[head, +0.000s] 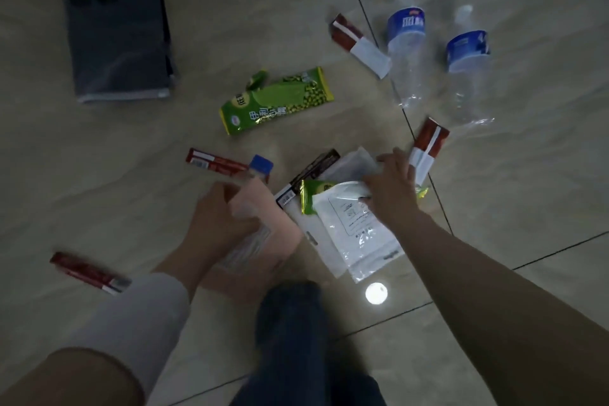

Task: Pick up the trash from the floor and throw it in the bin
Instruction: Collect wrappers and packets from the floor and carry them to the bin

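Right hand [390, 189] pinches a bundle of clear and white plastic wrappers [356, 224] low over the tiled floor [99, 175]; left hand [217, 217] grips a crumpled pink packet [260, 227]. Green snack wrapper [276, 100], red sachets and two clear plastic bottles [407, 43] lie scattered ahead, dark square bin [118, 43] at far left.

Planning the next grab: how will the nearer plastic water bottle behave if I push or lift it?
The nearer water bottle lies on its side on the tiled floor, so a push will probably send it rolling. It looks clear and empty, so it is likely light. Its thin walls look crumpled near the base, so it may dent and crackle under a firm grip.
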### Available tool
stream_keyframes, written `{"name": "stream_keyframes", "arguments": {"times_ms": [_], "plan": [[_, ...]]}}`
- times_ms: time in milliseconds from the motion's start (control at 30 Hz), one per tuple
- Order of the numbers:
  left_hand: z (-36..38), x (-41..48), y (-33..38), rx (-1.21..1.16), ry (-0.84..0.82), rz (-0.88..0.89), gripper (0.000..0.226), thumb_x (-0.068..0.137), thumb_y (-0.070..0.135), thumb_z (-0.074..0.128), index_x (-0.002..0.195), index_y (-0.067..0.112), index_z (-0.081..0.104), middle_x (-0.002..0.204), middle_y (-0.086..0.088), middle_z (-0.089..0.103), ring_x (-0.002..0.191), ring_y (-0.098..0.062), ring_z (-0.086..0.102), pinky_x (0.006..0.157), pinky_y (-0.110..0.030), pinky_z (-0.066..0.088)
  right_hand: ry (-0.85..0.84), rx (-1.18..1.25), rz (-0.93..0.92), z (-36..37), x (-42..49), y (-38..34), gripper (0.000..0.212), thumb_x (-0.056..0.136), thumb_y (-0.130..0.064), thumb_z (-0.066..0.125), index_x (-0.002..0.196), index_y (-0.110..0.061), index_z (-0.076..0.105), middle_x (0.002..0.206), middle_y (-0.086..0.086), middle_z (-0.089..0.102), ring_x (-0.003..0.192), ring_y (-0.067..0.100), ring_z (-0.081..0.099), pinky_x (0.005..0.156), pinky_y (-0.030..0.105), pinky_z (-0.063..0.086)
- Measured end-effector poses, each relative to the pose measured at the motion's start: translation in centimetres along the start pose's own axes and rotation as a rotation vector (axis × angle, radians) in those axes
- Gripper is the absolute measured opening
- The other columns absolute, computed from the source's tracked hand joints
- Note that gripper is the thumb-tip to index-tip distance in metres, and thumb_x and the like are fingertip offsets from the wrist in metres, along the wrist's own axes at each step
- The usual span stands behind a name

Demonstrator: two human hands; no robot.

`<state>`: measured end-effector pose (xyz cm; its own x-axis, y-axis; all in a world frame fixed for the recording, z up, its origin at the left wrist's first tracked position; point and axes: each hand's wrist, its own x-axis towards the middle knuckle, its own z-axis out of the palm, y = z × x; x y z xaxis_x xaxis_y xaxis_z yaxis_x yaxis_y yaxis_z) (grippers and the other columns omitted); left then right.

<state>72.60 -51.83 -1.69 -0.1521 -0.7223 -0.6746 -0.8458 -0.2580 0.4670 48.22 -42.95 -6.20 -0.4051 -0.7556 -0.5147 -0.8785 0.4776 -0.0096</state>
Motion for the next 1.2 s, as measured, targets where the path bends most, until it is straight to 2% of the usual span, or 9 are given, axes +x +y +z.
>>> {"name": "stream_keyframes", "arguments": {"times_ms": [100,233,467,567,700,800,967,1133,1200], "plan": [[0.9,1.2,-0.1,-0.050,-0.020,0.009,0.053,0.058,0.020,0.077,0.101,0.020,0.045,0.101,-0.002,0.057,0.091,-0.020,0.057,0.071,-0.027,0.041,0.094,0.012,0.035,1.9,0.8,-0.6,0.029,0.083,-0.004,0.059,0.111,-0.008,0.064,0.120,0.016,0.056,0.119,0.037,0.045,0.100,0.045,0.036],[0.1,-0.2,1.1,-0.046,-0.075,-0.038,0.053,0.068,0.012,0.077,0.110,0.016,0.046,0.103,-0.002,0.055,0.093,-0.022,0.055,0.075,-0.027,0.038,-0.080,0.296,0.005,-0.1,-2.1,0.9,0.029,0.084,0.002,0.057,0.112,-0.007,0.059,0.113,0.014,0.064,0.104,0.032,0.060,0.087,0.037,0.045],[-2.7,-2.6,5.8,-0.027,-0.137,-0.067,0.047,0.070,0.009,0.075,0.105,0.016,0.044,0.101,-0.003,0.056,0.092,-0.021,0.055,0.074,-0.026,0.037,-0.199,0.484,0.339,-8.1,-4.9,7.7,0.036,0.081,-0.017,0.064,0.113,0.000,0.060,0.110,0.024,0.062,0.103,0.039,0.060,0.085,0.037,0.047],[-2.1,-0.9,6.9,-0.068,-0.150,-0.069,0.048,0.070,0.009,0.076,0.106,0.017,0.045,0.104,-0.002,0.056,0.093,-0.020,0.055,0.073,-0.027,0.039,-0.163,0.618,0.571,-8.5,-1.9,9.3,0.056,0.057,-0.027,0.053,0.107,-0.005,0.065,0.104,0.026,0.064,0.099,0.041,0.061,0.084,0.041,0.050],[0.0,2.5,6.0,-0.085,-0.129,-0.006,0.047,0.072,0.010,0.075,0.105,0.021,0.043,0.089,0.011,0.053,0.079,-0.006,0.052,0.059,-0.014,0.036,-0.153,0.560,0.635,-4.3,3.6,7.6,0.055,0.079,-0.049,0.063,0.116,-0.008,0.060,0.130,0.023,0.040,0.122,0.037,0.037,0.096,0.041,0.041],[1.7,4.4,5.0,-0.119,-0.086,0.014,0.049,0.070,0.013,0.078,0.104,0.022,0.044,0.087,0.019,0.051,0.077,0.005,0.049,0.061,-0.015,0.039,0.024,0.567,0.710,-1.2,6.3,5.8,0.047,0.082,-0.033,0.067,0.118,-0.004,0.057,0.133,0.019,0.039,0.122,0.038,0.038,0.094,0.045,0.045],[1.8,3.9,5.0,-0.215,-0.064,-0.043,0.062,0.049,0.034,0.073,0.103,0.022,0.044,0.086,0.021,0.050,0.077,0.008,0.048,0.065,-0.022,0.042,0.074,0.639,0.646,-2.4,6.2,5.7,0.036,0.089,-0.018,0.060,0.121,-0.007,0.048,0.120,0.024,0.059,0.110,0.040,0.057,0.088,0.043,0.048],[-1.9,-0.5,7.7,-0.306,-0.069,-0.138,0.052,0.069,0.012,0.078,0.106,0.019,0.042,0.085,0.020,0.047,0.086,-0.009,0.050,0.068,-0.022,0.038,0.032,0.753,0.585,-9.3,0.8,6.3,0.049,0.081,-0.013,0.072,0.118,-0.004,0.041,0.114,0.026,0.061,0.100,0.040,0.061,0.084,0.043,0.051],[-3.8,-2.9,8.3,-0.341,-0.066,-0.184,0.044,0.076,0.007,0.072,0.105,0.019,0.041,0.083,0.017,0.047,0.087,-0.012,0.051,0.059,-0.018,0.037,-0.021,0.743,0.546,-12.2,-1.5,6.0,0.049,0.080,-0.015,0.074,0.119,-0.004,0.046,0.115,0.024,0.062,0.098,0.036,0.061,0.081,0.036,0.048]]}}
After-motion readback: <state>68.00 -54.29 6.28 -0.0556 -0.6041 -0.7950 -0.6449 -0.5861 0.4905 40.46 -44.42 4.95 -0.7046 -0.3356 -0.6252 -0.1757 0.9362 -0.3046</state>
